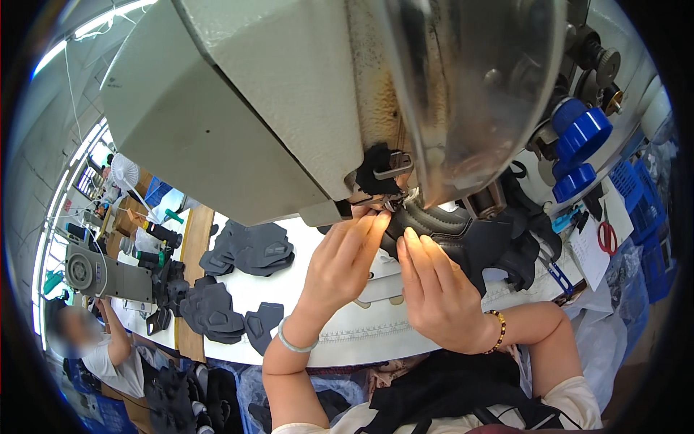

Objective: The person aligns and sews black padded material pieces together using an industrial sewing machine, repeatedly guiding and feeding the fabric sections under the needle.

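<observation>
Hands work close under the head of a big grey sewing machine (238,108). The left hand (340,264) has its fingertips pinched together on the edge of a black shoe upper (463,235), right at the needle area (394,199). The right hand (437,289) lies with fingers spread flat on the same piece, pressing it down. Stacks of dark cut pieces (249,249) sit on the white table (303,333) to the left, well apart.
</observation>
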A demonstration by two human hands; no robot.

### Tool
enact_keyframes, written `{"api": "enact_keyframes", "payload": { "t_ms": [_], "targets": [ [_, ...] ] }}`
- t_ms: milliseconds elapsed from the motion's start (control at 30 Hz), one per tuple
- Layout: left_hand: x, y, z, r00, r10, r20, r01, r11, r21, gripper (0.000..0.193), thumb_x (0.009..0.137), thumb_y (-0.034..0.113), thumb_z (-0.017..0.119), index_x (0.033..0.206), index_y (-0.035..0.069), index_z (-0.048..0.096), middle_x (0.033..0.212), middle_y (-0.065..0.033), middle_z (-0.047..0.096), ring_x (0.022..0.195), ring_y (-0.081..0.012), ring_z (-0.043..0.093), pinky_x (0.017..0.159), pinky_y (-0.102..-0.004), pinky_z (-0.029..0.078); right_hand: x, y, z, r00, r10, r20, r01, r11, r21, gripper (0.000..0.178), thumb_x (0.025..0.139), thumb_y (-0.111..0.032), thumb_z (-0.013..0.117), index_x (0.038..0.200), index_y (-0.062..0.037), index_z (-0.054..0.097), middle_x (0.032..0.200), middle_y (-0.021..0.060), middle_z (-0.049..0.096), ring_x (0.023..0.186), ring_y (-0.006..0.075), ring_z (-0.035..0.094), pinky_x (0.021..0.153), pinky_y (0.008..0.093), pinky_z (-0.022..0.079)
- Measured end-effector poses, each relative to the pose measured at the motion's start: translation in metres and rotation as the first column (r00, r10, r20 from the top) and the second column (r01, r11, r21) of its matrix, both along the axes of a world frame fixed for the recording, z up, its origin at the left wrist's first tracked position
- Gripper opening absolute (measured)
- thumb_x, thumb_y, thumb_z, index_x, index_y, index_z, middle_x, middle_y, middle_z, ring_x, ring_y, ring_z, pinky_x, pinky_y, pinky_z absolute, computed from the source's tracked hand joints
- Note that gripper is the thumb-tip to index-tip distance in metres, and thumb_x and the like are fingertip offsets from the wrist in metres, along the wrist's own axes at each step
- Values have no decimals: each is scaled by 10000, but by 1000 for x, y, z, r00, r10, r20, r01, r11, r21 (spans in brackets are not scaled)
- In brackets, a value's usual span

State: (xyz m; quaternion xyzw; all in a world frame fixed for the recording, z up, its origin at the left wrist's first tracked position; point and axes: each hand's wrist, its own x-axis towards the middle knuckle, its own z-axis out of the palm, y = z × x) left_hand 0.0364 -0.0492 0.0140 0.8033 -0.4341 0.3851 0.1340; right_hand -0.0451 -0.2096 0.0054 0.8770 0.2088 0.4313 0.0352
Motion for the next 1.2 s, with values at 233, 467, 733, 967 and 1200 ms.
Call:
{"api": "enact_keyframes", "payload": {
  "t_ms": [233, 467, 733, 967, 1200],
  "targets": [
    [19, 9, 3, 948, -166, -273, 86, 955, -283, 245, 782, 18, 733, 1025, 8, 704, 951, -103, 689, 808, -230, 650, 696, -288, 516, 6, -9, -1, 999, 35, 16, -36, 997, 67, 328, 790, -45, 588, 1086, 81, 654, 1091, 151, 653, 976, 252, 634, 849, 320, 516],
    [14, 12, 2, 947, -96, -306, 28, 976, -218, 211, 721, 50, 768, 932, 44, 750, 970, -110, 697, 730, -203, 633, 646, -269, 490, 13, -23, -2, 978, 206, -28, -196, 960, 199, 386, 764, -48, 598, 1128, 80, 630, 1102, 148, 615, 1028, 251, 591, 869, 313, 507],
    [11, 10, 2, 989, -48, -142, 25, 987, -159, 237, 701, 79, 772, 937, 70, 756, 966, -91, 696, 770, -209, 632, 657, -273, 489, 18, -34, 0, 958, 286, -6, -279, 940, 198, 401, 721, -45, 620, 1102, 79, 639, 1091, 141, 614, 1017, 246, 594, 870, 306, 514],
    [12, 6, 6, 986, -79, -144, 54, 984, -171, 263, 711, 87, 768, 973, 109, 760, 972, -76, 691, 751, -193, 613, 627, -274, 467, 18, -33, -2, 960, 279, -5, -273, 943, 190, 414, 697, -31, 615, 1095, 83, 640, 1086, 150, 619, 1016, 256, 598, 859, 308, 518],
    [14, 8, 7, 990, -90, -107, 72, 985, -155, 269, 717, 87, 768, 985, 113, 763, 973, -69, 687, 708, -179, 596, 605, -268, 446, 19, -33, -5, 962, 272, 31, -273, 946, 176, 390, 727, -29, 613, 1101, 80, 641, 1089, 155, 625, 1007, 256, 602, 852, 308, 519]
  ]
}}
